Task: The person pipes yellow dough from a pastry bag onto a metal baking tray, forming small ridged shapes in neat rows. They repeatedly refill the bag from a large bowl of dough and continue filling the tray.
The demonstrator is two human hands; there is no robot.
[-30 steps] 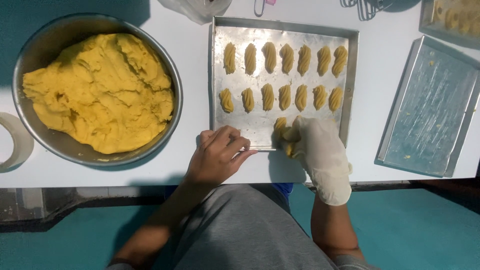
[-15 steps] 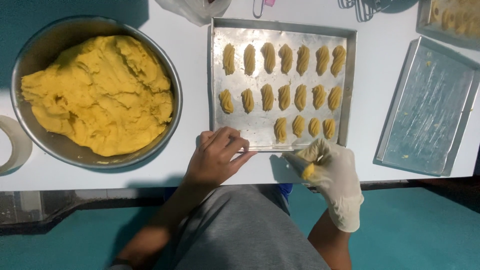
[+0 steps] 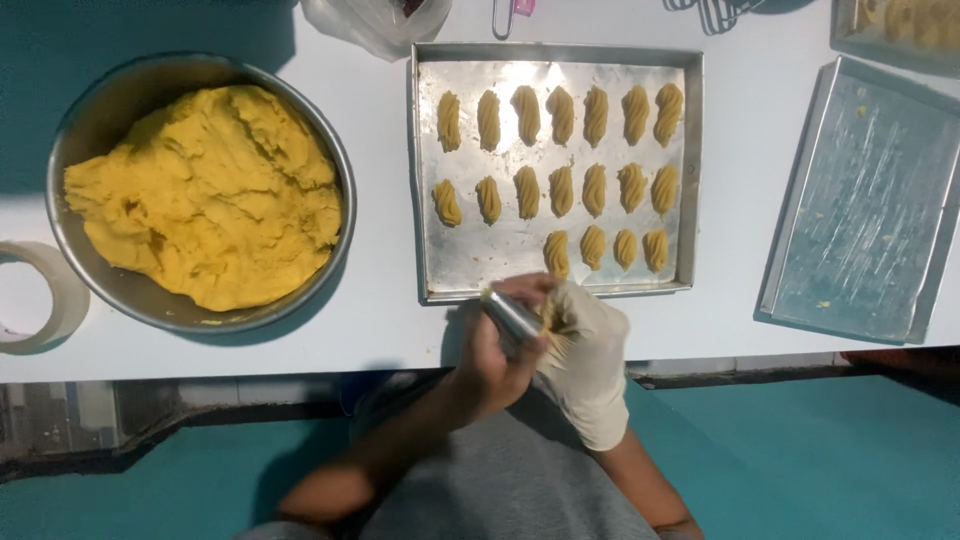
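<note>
1. Closest to the camera is a grey lap, and two arms reach up from it to the white table [image 3: 390,320].
2. The left hand [image 3: 497,345] is bare. Its fingers curl tight around a small shiny metal tube [image 3: 512,318], which looks like a cookie press.
3. The right hand [image 3: 588,352] wears a pale glove. Its fingers are bent and pressed close around a bit of yellow dough [image 3: 549,320] at the end of the tube. I cannot tell just how the fingertips sit.
4. Both hands meet at the near edge of the table, just below the baking tray [image 3: 690,170].
5. To do this part well, I think the bare hand should keep the tube steady while the gloved hand works the dough gently, so the piece keeps its twisty shape.
6. On the tray lie three rows of yellow twisted cookies [image 3: 560,190]. The nearest row is short, and bare metal shows at its left.
7. Left of the tray sits a big metal bowl [image 3: 75,150] full of yellow dough.
8. Right of the tray lies an empty greased tray [image 3: 870,200] with a few crumbs.
9. At the far left edge is a roll of tape [image 3: 45,295].
</note>
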